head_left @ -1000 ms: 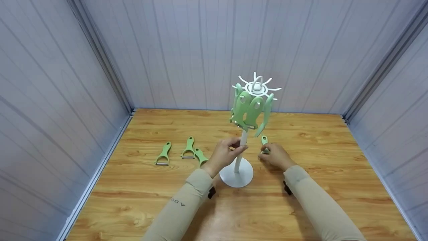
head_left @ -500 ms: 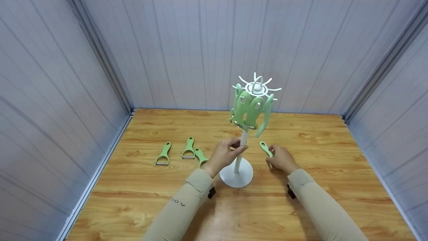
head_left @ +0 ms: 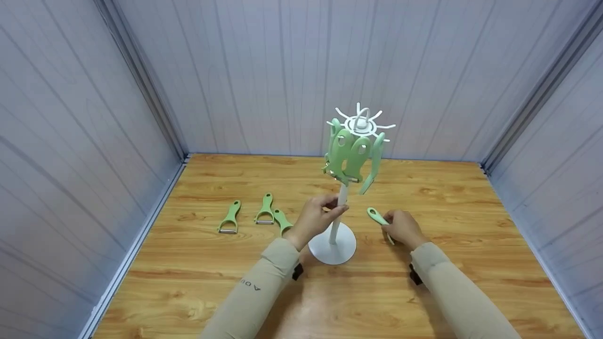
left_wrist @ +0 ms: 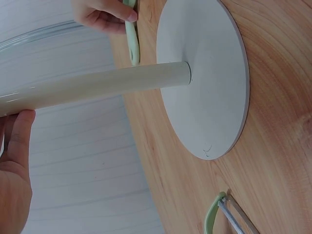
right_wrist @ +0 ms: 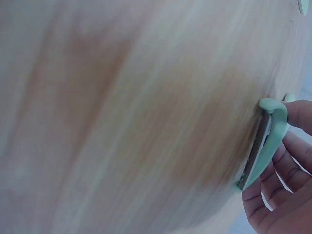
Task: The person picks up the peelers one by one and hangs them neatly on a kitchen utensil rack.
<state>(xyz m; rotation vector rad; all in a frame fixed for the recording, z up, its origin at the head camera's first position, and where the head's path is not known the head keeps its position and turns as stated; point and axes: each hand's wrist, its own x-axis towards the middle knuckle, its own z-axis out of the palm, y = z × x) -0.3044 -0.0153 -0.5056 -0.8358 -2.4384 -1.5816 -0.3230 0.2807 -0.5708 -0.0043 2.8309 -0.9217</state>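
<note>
My left hand [head_left: 313,220] holds the white pole [left_wrist: 117,80] of an upright stand, with thumb and fingers around it above the round base [left_wrist: 214,107]. Several green peelers hang by their handle holes from hooks at the top, one peeler [head_left: 356,160] facing me. To the right of the base, my right hand [head_left: 403,230] pinches another green peeler [head_left: 376,215] by its head end, low over the table. Its handle points away, up and left. In the right wrist view the thumb and fingers are at the frame of the peeler head [right_wrist: 274,141], its blade showing.
Left of the stand, three green peelers lie on the wooden table [head_left: 188,282]: a far left peeler [head_left: 230,217], a middle peeler [head_left: 265,208] and one peeler [head_left: 281,219] partly behind my left wrist. Bare white hooks [head_left: 386,126] stick out at the stand's top. Panel walls [head_left: 264,70] surround the table.
My right hand has drawn the peeler a little toward me and to the right, its handle tilting further left. The left hand stays on the pole.
</note>
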